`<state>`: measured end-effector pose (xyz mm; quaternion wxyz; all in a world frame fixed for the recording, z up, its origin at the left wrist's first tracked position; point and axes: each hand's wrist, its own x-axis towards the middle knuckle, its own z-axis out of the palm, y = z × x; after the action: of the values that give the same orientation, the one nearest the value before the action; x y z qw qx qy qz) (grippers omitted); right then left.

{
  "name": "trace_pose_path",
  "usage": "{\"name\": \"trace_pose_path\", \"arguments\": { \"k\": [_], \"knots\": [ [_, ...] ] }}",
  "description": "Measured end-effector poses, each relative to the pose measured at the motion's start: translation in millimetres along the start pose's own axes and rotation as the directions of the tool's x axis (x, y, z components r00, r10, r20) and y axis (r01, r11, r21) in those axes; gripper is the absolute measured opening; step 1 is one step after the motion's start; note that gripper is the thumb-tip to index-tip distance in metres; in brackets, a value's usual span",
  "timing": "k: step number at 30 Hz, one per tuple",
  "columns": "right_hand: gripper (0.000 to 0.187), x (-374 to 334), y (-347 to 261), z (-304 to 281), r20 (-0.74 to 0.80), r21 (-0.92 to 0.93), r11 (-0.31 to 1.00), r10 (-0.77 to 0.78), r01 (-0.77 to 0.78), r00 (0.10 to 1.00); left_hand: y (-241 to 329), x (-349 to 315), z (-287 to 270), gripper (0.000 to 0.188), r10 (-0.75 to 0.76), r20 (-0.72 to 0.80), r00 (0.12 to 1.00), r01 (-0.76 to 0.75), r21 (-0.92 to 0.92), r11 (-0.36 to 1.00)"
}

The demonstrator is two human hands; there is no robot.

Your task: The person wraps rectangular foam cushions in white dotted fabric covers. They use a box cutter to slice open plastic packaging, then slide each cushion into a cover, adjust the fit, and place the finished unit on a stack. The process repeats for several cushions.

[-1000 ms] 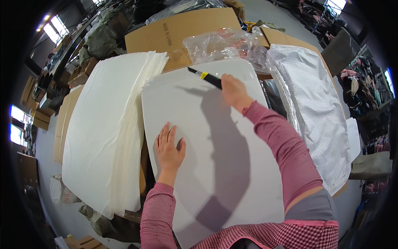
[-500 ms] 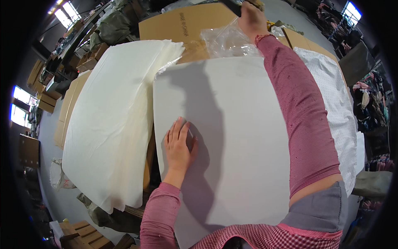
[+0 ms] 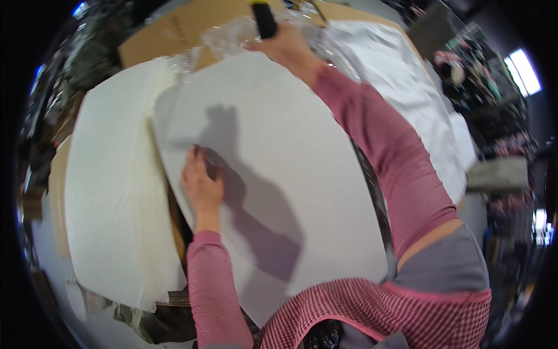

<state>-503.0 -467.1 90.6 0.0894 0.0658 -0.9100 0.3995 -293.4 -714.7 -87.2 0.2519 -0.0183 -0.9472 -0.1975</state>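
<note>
My left hand [image 3: 202, 185] lies near the left side of a large pale grey sheet [image 3: 308, 192], fingers stretched out. Its shadow falls on the sheet to the right. At the sheet's far edge, my right hand [image 3: 286, 47] is closed around a black-handled tool [image 3: 265, 21] with a yellow end. The top of this tool is cut off by the picture's edge, so its kind does not show. Crumpled clear plastic film [image 3: 228, 38] lies close by, beyond the sheet. To the left rests a stack of thin cream-white sheets [image 3: 110, 174].
Brown cardboard [image 3: 157, 35] lies at the back. White dotted sheeting [image 3: 386, 70] covers something on the right. Past it are heaps of mixed dark and coloured material [image 3: 471, 67] and a grey-green block [image 3: 497, 174]. A narrow dark gap separates the cream stack from the grey sheet.
The view has turned and shifted. My right hand and the tool sit further left over the sheet's far edge. My left hand stays spread on the sheet, somewhat nearer its left edge.
</note>
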Motion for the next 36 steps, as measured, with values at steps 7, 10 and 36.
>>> {"name": "trace_pose_path", "arguments": {
  "k": [7,10,36],
  "knots": [
    [0.042,-491.7,117.4,-128.3,-0.337,-0.154,0.831,0.464,-0.534,0.819,-2.6,-1.0,11.8,0.051,-0.007,0.049,0.999,0.001,0.139,0.99],
    [0.041,-637.8,111.0,-127.5,-0.362,0.038,0.492,0.818,-0.87,0.447,-2.7,-0.3,3.3,0.051,0.056,0.096,0.994,-0.073,0.18,0.981],
    [0.027,-861.6,170.8,5.3,0.256,0.916,-0.131,0.919,-0.38,0.301,376.9,-336.4,-60.9,0.09,0.68,0.726,0.103,-0.768,-0.376,0.518]
  ]
}}
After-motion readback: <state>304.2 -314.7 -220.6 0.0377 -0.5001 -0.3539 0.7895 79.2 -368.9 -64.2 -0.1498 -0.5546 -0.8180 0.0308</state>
